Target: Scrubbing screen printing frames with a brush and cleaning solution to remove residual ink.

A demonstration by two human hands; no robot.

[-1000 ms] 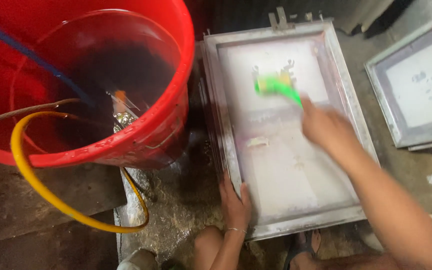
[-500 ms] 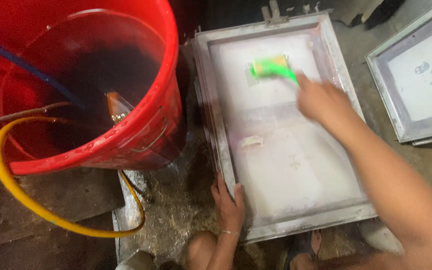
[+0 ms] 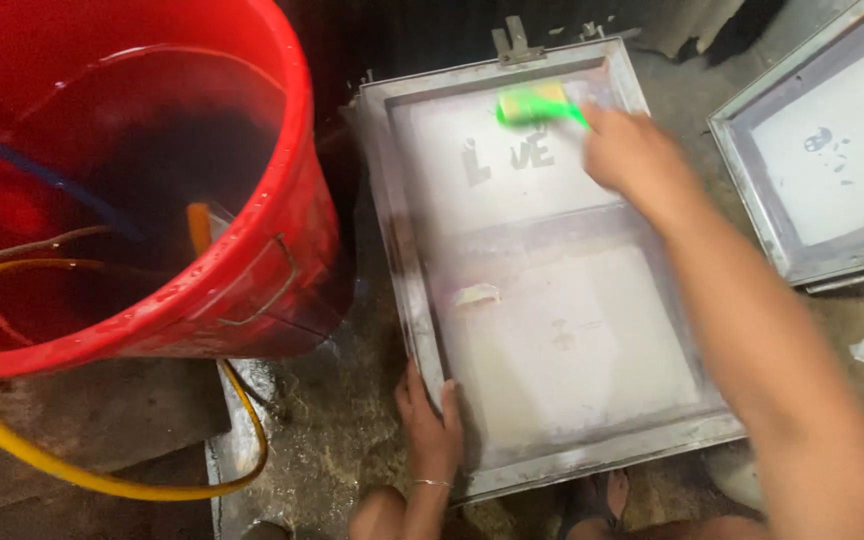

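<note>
Big red bucket [image 3: 252, 250] at my nine o'clock, dark water inside. Yellow hose [image 3: 102, 480] loops over its rim, curls round toward seven. Blue tube [image 3: 42, 175] dips in too. Second framed screen [image 3: 832, 150] lies at two o'clock.

Screen-printing workshop: framed mesh screens [image 3: 552, 300], red wash bucket [image 3: 252, 290], wet floor.
</note>
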